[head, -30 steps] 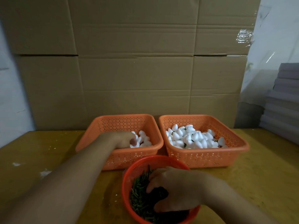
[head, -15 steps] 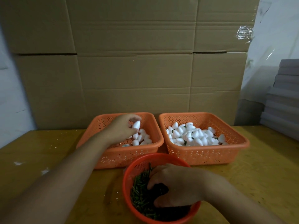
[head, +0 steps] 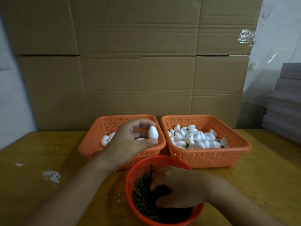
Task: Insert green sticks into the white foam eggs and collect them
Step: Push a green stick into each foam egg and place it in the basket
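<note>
My left hand [head: 132, 138] pinches one white foam egg [head: 153, 132] between thumb and fingers, lifted above the left orange basket [head: 91, 145]. A few plain eggs [head: 105, 140] lie in that basket. The right orange basket [head: 210, 158] holds a heap of eggs with green sticks in them [head: 195, 138]. Nearest to me is a round red basket [head: 130, 175] full of short green sticks [head: 142, 198]. My right hand [head: 179, 186] reaches down into the sticks with curled fingers; its fingertips are buried, so what they hold is hidden.
Everything stands on a yellow wooden table [head: 40, 176] with white crumbs [head: 51, 176] at the left. Tall cardboard sheets [head: 138, 70] close off the back. Grey stacked boards [head: 286, 101] rise at the right edge.
My left hand has come up out of the left basket with one egg and moved right toward the centre. My right hand has stayed in the sticks.
</note>
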Demonstrator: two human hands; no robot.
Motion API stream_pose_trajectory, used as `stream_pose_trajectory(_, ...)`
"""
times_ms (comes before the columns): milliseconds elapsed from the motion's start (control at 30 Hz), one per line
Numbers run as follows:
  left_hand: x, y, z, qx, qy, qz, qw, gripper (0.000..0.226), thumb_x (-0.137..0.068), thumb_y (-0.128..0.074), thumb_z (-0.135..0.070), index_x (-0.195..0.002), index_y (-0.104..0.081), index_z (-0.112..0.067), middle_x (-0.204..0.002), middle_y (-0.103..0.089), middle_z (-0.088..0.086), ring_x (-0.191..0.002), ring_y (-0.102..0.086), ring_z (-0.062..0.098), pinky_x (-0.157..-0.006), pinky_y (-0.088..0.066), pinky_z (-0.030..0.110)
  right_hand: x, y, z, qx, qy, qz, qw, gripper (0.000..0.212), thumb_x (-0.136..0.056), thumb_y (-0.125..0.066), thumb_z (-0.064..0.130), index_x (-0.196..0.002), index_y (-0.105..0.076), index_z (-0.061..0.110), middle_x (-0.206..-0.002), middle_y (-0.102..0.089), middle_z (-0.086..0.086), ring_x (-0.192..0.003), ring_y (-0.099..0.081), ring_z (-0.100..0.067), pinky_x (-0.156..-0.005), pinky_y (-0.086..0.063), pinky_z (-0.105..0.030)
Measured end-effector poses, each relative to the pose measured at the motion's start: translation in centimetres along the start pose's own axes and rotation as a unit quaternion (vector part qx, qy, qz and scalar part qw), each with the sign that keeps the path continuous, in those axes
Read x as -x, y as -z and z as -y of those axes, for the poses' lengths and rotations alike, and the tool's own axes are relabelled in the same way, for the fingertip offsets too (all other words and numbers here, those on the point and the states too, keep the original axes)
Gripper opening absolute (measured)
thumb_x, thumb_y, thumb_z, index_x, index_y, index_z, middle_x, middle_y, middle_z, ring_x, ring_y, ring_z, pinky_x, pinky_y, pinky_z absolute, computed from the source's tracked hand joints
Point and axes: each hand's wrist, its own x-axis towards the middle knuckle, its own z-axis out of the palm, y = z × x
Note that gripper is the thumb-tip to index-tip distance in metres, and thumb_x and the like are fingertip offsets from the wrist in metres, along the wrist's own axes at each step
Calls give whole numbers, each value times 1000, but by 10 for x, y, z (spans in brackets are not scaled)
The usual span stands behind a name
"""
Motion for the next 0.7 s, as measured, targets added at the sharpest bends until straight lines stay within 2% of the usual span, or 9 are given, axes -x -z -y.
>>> stream_pose_trajectory(167, 4, 4, -3, 8, -13, 4, 1000, 37, -78, -79, 3, -108, -68, -15, -109, -72, 2, -95, -73, 19, -78, -57, 26, 0, 0, 0, 1, 0, 3, 1000, 40, -93, -61, 45, -132, -57, 35, -141, -46, 10, -130, -41, -15, -106, -40, -37)
stream_pose_trajectory(267, 5, 9, -3, 13, 0, -3, 1000, 40, -82, -77, 2, -115, -68, -19, -112, -71, 2, -94, -74, 21, -75, -58, 27, 0, 1, 1, 3, -1, 7, 1000, 41, -94, -60, 45, -133, -56, 35, -142, -45, 10, -131, -40, -14, -106, -39, -36)
stream_pose_trajectory(367, 6, 9, -4, 6, 14, 1, 1000, 37, -83, -76, -16, -118, -67, -20, -110, -72, 6, -96, -73, 22, -75, -58, 26, 0, 1, 0, 0, -3, 6, 1000, 41, -94, -59, 46, -133, -56, 34, -142, -44, 10, -132, -40, -13, -107, -39, -35)
stream_pose_trajectory(433, 6, 7, -4, 5, 30, 17, 999, 35, -85, -71, -28, -118, -67, -19, -105, -74, 6, -91, -73, 18, -72, -57, 24, 0, 1, 0, 0, -3, 4, 1000, 41, -94, -59, 46, -133, -56, 34, -142, -45, 10, -131, -41, -13, -107, -39, -36)
stream_pose_trajectory(533, 6, 7, -5, 30, 59, 36, 997, 31, -90, -66, -41, -108, -72, -16, -98, -74, 5, -86, -71, 18, -72, -57, 26, -1, 0, -1, 2, -3, 5, 1000, 42, -94, -59, 46, -133, -57, 33, -141, -46, 9, -131, -41, -14, -109, -40, -39)
stream_pose_trajectory(600, 6, 7, -5, 61, 79, 42, 994, 40, -89, -64, -50, -96, -71, -11, -91, -71, 7, -82, -68, 18, -72, -55, 27, -2, 0, -1, 3, -1, 4, 1000, 41, -94, -59, 45, -133, -57, 32, -142, -46, 9, -131, -42, -14, -109, -40, -38)
stream_pose_trajectory(700, 5, 9, -6, 116, 113, 30, 986, 41, -90, -59, -52, -92, -68, -12, -82, -66, 9, -73, -65, 18, -67, -54, 27, -1, -1, -1, 3, 1, 0, 1000, 41, -94, -59, 46, -132, -58, 32, -143, -46, 9, -132, -42, -14, -109, -39, -37)
